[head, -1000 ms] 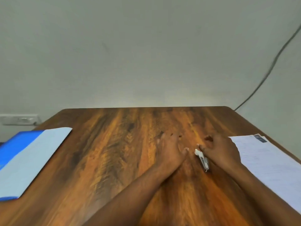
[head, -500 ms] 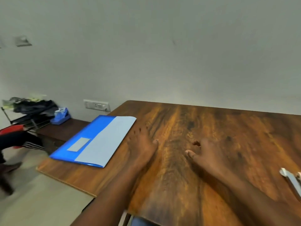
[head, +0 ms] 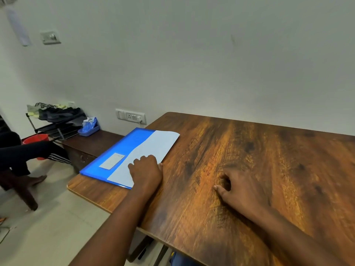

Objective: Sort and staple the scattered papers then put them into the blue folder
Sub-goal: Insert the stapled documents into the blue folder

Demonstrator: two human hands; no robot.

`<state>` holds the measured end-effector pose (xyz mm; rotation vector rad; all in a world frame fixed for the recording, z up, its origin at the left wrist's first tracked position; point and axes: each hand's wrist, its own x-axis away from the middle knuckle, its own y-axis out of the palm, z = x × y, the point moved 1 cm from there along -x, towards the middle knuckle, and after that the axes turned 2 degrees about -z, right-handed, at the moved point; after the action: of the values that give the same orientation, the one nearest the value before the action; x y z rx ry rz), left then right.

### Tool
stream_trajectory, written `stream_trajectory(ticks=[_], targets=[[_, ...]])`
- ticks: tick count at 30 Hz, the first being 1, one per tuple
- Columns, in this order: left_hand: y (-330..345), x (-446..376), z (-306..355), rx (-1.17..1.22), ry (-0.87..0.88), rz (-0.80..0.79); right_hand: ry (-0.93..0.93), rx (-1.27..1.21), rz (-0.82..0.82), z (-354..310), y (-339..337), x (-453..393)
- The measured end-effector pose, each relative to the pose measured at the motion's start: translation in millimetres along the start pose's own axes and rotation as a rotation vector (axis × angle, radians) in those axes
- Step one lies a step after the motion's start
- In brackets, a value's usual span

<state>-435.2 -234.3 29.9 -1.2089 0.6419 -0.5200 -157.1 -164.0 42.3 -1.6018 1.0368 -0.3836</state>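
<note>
The blue folder (head: 123, 148) lies near the left edge of the wooden table (head: 249, 169), with its pale flap (head: 153, 144) on top and a white label on the blue part. My left hand (head: 147, 170) rests on the near right corner of the flap, fingers bent, thumb at the flap's edge. My right hand (head: 236, 189) lies on the bare wood to the right, fingers loosely curled, holding nothing. The stapler and the papers are out of view.
To the left of the table stands a low dark bench (head: 90, 144) with a blue tray (head: 88, 129) and a wire rack of clothes (head: 55, 116). A person's legs (head: 25, 156) show at the far left. A wall socket (head: 130, 116) sits behind the folder.
My view has swung left, so the stapler and papers have left the frame. My left hand has moved from the bare wood onto the folder's flap. My right hand has let go of the stapler.
</note>
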Motion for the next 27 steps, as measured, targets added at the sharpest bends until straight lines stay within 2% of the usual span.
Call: stream_trajectory(ticks=[9,17,22,27], targets=[[-2.5,13.4,7.7,-0.179,0.331,0.063,0.033,-0.047,-0.004,0.9,0.6,-1.5],[4.5,54.1,65.2,-0.225,0.615,0.135,0.115,-0.133,0.038,22.9,-8.6,0.8],[4.8,83.6,102.7,-0.228,0.784,0.111,0.144,-0.029,0.095,47.1,-23.4,13.3],[1.5,118.8,149.9,-0.240,0.872,0.037,0.196,-0.074,0.122,76.9,-36.0,27.1]])
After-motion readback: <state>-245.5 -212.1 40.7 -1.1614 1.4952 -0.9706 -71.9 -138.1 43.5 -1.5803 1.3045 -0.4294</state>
